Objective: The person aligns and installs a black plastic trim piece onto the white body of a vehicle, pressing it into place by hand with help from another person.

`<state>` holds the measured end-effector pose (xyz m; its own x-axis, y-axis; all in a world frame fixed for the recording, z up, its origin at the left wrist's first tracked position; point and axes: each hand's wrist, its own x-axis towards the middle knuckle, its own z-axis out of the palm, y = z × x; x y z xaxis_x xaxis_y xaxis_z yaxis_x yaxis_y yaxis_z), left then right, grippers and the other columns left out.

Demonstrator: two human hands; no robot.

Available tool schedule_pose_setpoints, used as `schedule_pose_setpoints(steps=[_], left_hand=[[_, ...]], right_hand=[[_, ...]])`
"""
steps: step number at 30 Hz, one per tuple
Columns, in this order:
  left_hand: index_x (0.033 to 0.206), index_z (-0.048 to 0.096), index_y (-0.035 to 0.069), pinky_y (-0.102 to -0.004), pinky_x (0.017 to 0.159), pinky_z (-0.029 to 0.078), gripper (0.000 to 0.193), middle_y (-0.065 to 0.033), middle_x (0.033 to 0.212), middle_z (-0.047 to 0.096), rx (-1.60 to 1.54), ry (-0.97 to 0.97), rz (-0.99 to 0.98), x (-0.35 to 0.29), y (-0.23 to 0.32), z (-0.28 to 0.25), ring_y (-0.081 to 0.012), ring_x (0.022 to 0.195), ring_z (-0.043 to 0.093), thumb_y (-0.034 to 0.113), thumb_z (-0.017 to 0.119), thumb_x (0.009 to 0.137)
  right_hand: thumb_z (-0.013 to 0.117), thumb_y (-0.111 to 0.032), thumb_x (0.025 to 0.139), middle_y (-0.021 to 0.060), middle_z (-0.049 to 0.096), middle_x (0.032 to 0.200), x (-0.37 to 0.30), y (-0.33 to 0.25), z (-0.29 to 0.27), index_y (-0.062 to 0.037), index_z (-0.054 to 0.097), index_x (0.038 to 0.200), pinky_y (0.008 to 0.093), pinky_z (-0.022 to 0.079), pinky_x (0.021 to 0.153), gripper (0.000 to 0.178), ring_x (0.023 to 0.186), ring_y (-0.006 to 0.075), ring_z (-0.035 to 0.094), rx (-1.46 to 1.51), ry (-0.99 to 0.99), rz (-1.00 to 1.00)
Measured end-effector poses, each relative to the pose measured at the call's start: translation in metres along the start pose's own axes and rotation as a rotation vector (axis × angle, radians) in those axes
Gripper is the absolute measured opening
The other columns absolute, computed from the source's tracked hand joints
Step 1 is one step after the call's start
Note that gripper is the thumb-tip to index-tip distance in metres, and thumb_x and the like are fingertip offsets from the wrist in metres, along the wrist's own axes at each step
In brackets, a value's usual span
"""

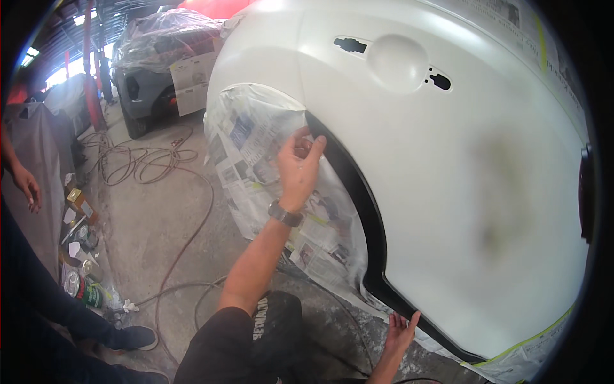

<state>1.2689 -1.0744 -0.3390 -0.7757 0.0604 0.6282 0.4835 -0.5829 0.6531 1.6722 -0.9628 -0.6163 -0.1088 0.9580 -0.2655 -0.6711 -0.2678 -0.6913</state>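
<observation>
A black wheel arch trim [374, 221] curves along the edge of a white car body panel [441, 192]. My left hand [300, 166], a watch [285, 214] on its wrist, is at the trim's upper end, fingers curled and thumb against its edge. Lower down, my right hand [400, 330] grips the trim's lower stretch, thumb on the outer face and fingers curled at the inner edge. Newspaper and clear film masking [256, 150] cover the wheel area behind my left hand.
At left stands another person, whose hand [27, 185] hangs down. Hoses [137, 163] lie coiled and trailing across the concrete floor. Cans [83, 288] and a box [81, 203] line the left side. A film-covered grey vehicle [153, 83] stands behind. The panel has dull blotches and handle cutouts [350, 45].
</observation>
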Motion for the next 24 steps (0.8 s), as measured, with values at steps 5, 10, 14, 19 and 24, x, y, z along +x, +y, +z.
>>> schedule_pose_setpoints(steps=[5, 10, 14, 19, 24], left_hand=[[0.115, 0.069, -0.003, -0.0208, 0.058, 0.043, 0.036, 0.0039, 0.075, 0.057, 0.055, 0.017, -0.024, 0.007, 0.007, 0.003, -0.0043, 0.064, 0.053, 0.022, 0.079, 0.09], [0.121, 0.063, -0.004, -0.0157, 0.061, 0.039, 0.043, 0.0057, 0.086, 0.057, -0.051, 0.011, -0.037, 0.006, 0.001, 0.002, 0.0005, 0.071, 0.05, 0.019, 0.08, 0.09], [0.121, 0.062, -0.004, -0.0165, 0.059, 0.04, 0.041, 0.0052, 0.087, 0.058, -0.029, -0.006, -0.068, 0.007, 0.002, 0.0, 0.0003, 0.07, 0.05, 0.017, 0.08, 0.09], [0.123, 0.062, 0.001, -0.0171, 0.057, 0.039, 0.04, 0.0045, 0.09, 0.06, 0.011, 0.004, -0.06, 0.009, -0.001, 0.008, -0.0001, 0.068, 0.05, 0.017, 0.079, 0.091], [0.129, 0.063, 0.004, -0.0197, 0.064, 0.042, 0.042, -0.002, 0.106, 0.061, 0.291, -0.062, 0.182, -0.006, -0.01, -0.005, -0.0059, 0.076, 0.053, 0.014, 0.078, 0.091]], right_hand=[[0.08, -0.045, 0.088, 0.0221, 0.041, 0.131, 0.003, 0.0, -0.003, 0.0046, 0.036, 0.144, 0.0526, 0.05, 0.099, 0.087, 0.118, 0.039, 0.054, -0.021, 0.006, 0.016], [0.08, -0.053, 0.085, 0.0176, 0.056, 0.127, 0.003, 0.01, -0.003, -0.0012, 0.052, 0.136, 0.0452, 0.049, 0.097, 0.078, 0.114, 0.0321, 0.058, -0.077, -0.002, -0.04], [0.078, -0.044, 0.089, 0.0171, 0.056, 0.128, 0.004, 0.011, -0.009, -0.0011, 0.051, 0.136, 0.0446, 0.05, 0.098, 0.069, 0.117, 0.0313, 0.058, -0.095, -0.049, -0.05], [0.075, -0.021, 0.094, 0.0209, 0.046, 0.144, 0.007, 0.009, -0.023, 0.0, 0.005, 0.157, 0.0526, 0.046, 0.109, 0.097, 0.125, 0.0351, 0.055, -0.049, -0.067, -0.055], [0.08, -0.021, 0.09, 0.0104, 0.059, 0.118, -0.001, 0.02, 0.003, -0.0054, 0.039, 0.139, 0.0479, 0.055, 0.093, 0.066, 0.11, 0.0284, 0.062, -0.086, 0.019, -0.096]])
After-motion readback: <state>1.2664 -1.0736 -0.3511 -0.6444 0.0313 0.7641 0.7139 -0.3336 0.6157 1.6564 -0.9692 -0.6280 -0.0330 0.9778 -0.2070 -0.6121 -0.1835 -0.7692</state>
